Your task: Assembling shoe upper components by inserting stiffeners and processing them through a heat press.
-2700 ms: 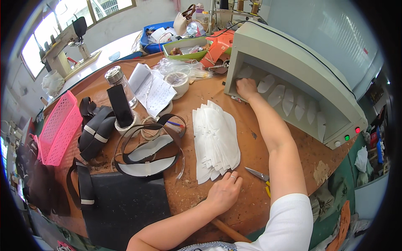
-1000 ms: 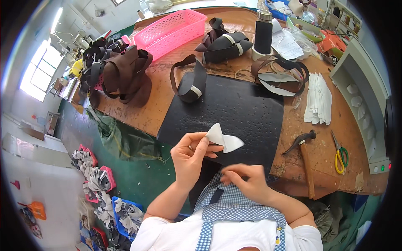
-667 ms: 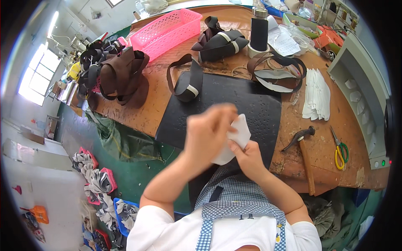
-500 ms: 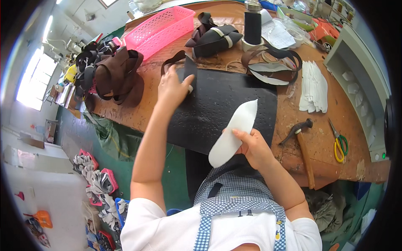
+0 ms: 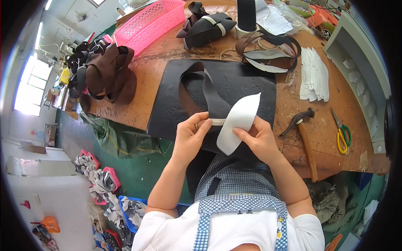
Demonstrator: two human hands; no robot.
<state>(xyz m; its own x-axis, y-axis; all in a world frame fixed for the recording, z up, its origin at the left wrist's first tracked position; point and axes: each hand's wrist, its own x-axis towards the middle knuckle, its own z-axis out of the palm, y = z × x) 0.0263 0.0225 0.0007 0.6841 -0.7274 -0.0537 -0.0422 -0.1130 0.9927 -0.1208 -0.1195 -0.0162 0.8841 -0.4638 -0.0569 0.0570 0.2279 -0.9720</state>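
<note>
Between the thumb and fingers of my right hand (image 5: 263,140) is a white insole (image 5: 239,119), pointed at its far end and held tilted above the lap edge of the black mat (image 5: 165,100). My left hand (image 5: 187,136) pinches the near edge of a looped shoe upper (image 5: 215,104), brown on one side and dark grey on the other, with a pale band along that edge. The band meets the insole's left side; part of the upper is hidden behind the insole. The rest of the loop rises over the mat.
A hammer (image 5: 307,146) and yellow-green scissors (image 5: 341,134) lie on the right, near a stack of white insoles (image 5: 314,77). More uppers (image 5: 268,54) sit behind the mat. Brown pieces (image 5: 111,75) are piled left, beside a pink basket (image 5: 146,25). A grey metal housing (image 5: 358,79) borders the right.
My left hand has brought the looped upper from the mat's far left toward me, up against the insole. My right hand still holds the insole, now turned slightly. The view has shifted a little.
</note>
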